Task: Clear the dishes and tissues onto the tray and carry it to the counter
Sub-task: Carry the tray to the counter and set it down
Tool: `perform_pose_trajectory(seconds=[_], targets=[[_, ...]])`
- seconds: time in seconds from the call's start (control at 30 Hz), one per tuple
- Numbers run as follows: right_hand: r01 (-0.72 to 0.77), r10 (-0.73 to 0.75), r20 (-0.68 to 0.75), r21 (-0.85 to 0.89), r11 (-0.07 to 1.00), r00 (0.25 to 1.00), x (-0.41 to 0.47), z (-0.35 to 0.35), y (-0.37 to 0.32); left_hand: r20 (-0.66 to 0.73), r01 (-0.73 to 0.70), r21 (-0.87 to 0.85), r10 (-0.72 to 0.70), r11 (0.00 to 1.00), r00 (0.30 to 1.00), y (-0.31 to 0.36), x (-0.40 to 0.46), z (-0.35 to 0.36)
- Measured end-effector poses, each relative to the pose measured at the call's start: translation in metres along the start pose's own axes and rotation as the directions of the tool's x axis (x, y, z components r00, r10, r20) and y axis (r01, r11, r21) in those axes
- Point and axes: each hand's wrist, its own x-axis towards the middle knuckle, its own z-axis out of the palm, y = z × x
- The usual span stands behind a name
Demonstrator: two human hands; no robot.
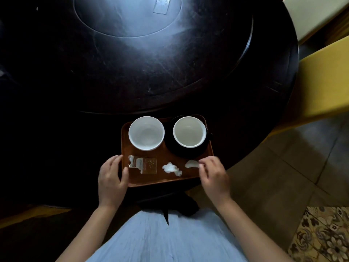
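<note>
A brown tray (162, 154) sits at the near edge of the dark round table (132, 72). On it stand a white bowl (146, 132) at the left and a white cup (189, 131) on a black saucer (181, 151) at the right. A torn brown packet (145, 165) and two crumpled tissues (171, 168) (191, 164) lie along the tray's near side. My left hand (112, 178) grips the tray's left near corner, thumb on top. My right hand (214, 174) is at the right near corner, its fingers touching the right tissue.
A yellow chair (324, 80) stands to the right of the table. Tiled floor (283, 167) lies at the right, with a patterned tile (324, 233) at the lower right. My light blue clothing (160, 237) fills the bottom centre.
</note>
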Motion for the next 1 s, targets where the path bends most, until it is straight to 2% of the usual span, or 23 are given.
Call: perform_pose_trajectory(seconds=[0.03, 0.1, 0.17, 0.23, 0.3, 0.43, 0.7, 1.0], targets=[[-0.127, 0.128, -0.008, 0.048, 0.991, 0.992, 0.009, -0.006, 0.009, -0.018, 0.084, -0.024, -0.085, 0.996, 0.996, 0.000, 0.007, -0.001], [-0.331, 0.327, 0.067, 0.069, 0.941, 0.943, 0.027, -0.014, 0.028, 0.017, 0.238, -0.057, -0.238, 0.970, 0.971, 0.003, 0.026, -0.002], [-0.417, 0.406, 0.208, 0.011, 0.909, 0.890, 0.043, -0.019, 0.041, 0.082, 0.340, -0.051, -0.336, 0.939, 0.938, 0.008, 0.044, 0.000], [-0.418, 0.405, 0.311, -0.028, 0.908, 0.860, 0.058, -0.020, 0.046, 0.115, 0.363, -0.027, -0.358, 0.931, 0.926, 0.013, 0.056, 0.003], [-0.398, 0.388, 0.356, -0.048, 0.916, 0.850, 0.071, -0.018, 0.044, 0.116, 0.356, 0.031, -0.358, 0.934, 0.927, 0.017, 0.063, 0.005], [-0.366, 0.381, 0.334, -0.109, 0.924, 0.862, 0.084, -0.011, 0.037, 0.117, 0.350, 0.118, -0.363, 0.929, 0.924, 0.015, 0.068, 0.009], [-0.328, 0.388, 0.361, -0.218, 0.919, 0.848, 0.086, -0.011, 0.037, 0.146, 0.344, 0.091, -0.354, 0.935, 0.924, 0.014, 0.067, 0.013], [-0.468, 0.509, 0.333, -0.200, 0.861, 0.794, 0.060, -0.022, 0.061, 0.179, 0.230, 0.076, -0.240, 0.970, 0.954, 0.038, 0.062, 0.022]])
